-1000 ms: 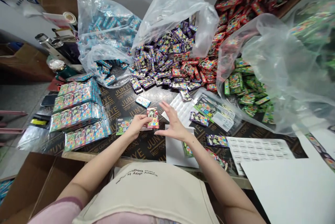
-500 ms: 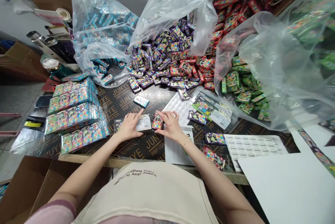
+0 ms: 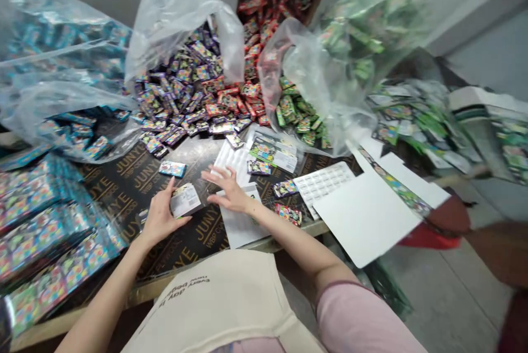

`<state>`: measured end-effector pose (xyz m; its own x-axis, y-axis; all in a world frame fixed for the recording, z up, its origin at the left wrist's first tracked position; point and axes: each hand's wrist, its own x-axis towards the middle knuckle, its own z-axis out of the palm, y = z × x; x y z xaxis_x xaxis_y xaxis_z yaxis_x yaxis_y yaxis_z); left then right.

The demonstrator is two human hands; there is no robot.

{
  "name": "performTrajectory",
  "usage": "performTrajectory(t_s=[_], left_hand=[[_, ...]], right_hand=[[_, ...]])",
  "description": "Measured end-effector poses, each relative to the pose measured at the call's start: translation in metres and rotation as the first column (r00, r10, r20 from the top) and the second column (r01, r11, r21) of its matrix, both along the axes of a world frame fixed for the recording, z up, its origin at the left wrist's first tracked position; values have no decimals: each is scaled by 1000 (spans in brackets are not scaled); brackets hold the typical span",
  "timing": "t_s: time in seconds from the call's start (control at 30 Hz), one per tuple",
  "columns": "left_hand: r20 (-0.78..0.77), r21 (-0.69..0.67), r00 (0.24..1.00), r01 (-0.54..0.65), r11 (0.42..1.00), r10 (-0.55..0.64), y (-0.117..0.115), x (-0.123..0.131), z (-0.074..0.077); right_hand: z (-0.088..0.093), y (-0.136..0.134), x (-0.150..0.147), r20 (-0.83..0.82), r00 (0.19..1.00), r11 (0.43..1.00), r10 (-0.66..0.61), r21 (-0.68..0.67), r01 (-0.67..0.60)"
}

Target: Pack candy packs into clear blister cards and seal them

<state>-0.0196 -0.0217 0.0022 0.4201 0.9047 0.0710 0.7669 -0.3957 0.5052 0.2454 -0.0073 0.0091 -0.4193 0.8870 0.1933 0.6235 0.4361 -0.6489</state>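
Note:
My left hand (image 3: 160, 215) lies over a clear flat packet with a white-labelled card (image 3: 185, 200) on the dark board. Its thumb and index finger are spread around the labelled part, and the other fingers are mostly hidden. To the right, my right hand (image 3: 228, 191) is open with fingers apart and nothing visible in it, over a white sheet (image 3: 235, 235) and a moulded white tray (image 3: 227, 158). A small blue box (image 3: 172, 169) lies just beyond my left fingertips. The inside of the packet cannot be made out.
Purple boxes (image 3: 177, 89), red boxes (image 3: 229, 103) and green boxes (image 3: 299, 114) spill toward me at the back. Blue packs (image 3: 45, 232) are stacked at left. On the right lie a sticker sheet (image 3: 322, 182) and white card (image 3: 358, 215).
The view has swung to the right. My right hand has opened and come away from the small red box, which no longer shows between my hands. My left hand stays at the packet.

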Motion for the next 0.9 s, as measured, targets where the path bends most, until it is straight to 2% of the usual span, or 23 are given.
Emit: performTrajectory(t_s=[0.03, 0.07, 0.13, 0.17, 0.2, 0.23, 0.27, 0.3, 0.37, 0.43, 0.5, 0.57, 0.63, 0.67, 0.7, 0.73, 0.8, 0.83, 0.9], left_hand=[[-20, -1, 1000, 14, 1000, -14, 1, -1, -2], [-44, -3, 999, 30, 1000, -30, 1, -2, -5], [-98, -10, 993, 63, 998, -64, 0, -7, -11], [-121, -10, 990, 77, 997, -78, -1, -9, -14], [-138, -6, 987, 86, 996, -86, -3, -10, -17], [-147, 1, 985, 91, 996, -89, -5, -11, -19], [-149, 12, 985, 90, 996, -87, -8, -11, -21], [-147, 26, 986, 83, 996, -78, -11, -10, -22], [-141, 52, 988, 64, 997, -57, -16, -7, -24], [-134, 67, 990, 59, 996, -50, -20, -7, -25], [-122, 63, 990, 75, 995, -67, -23, -9, -27], [-101, 39, 991, 92, 995, -87, -22, -14, -27], [-63, 17, 996, 66, 998, -64, -20, -15, -22], [-28, 4, 999, 28, 1000, -28, -19, -12, -17], [27, -19, 999, -22, 1000, 22, -17, -6, -11], [101, -62, 991, -79, 995, 85, -16, 4, -2], [317, -253, 922, -145, 957, 223, -14, 30, 17], [432, -399, 845, -134, 907, 314, -13, 45, 25], [584, -684, 612, 16, 730, 534, -9, 71, 38]], right_hand=[[1, 12, 20, 23, 991, 990, -134, 41, 133], [1, 26, 45, 31, 947, 944, -320, 95, 316], [1, 57, 104, 39, 766, 757, -642, 193, 625], [1, 73, 135, 50, 642, 635, -765, 218, 741], [0, 88, 162, 88, 533, 539, -841, 215, 815], [-2, 102, 185, 150, 457, 480, -877, 191, 856], [-4, 114, 203, 215, 414, 452, -884, 178, 874], [-6, 123, 215, 271, 396, 451, -877, 182, 874], [-9, 136, 226, 353, 403, 493, -844, 215, 843], [-11, 142, 226, 393, 435, 549, -810, 246, 799], [-8, 142, 225, 383, 455, 562, -804, 239, 792], [0, 136, 224, 296, 444, 513, -846, 219, 830], [10, 122, 215, 135, 433, 453, -891, 195, 870], [15, 111, 205, 43, 450, 449, -892, 187, 874], [20, 98, 190, -45, 485, 470, -874, 184, 863], [22, 84, 169, -121, 541, 514, -832, 199, 834], [22, 52, 117, -175, 713, 657, -679, 289, 696], [20, 36, 88, -158, 806, 731, -571, 348, 586], [14, 4, 34, -82, 949, 840, -305, 447, 308]])
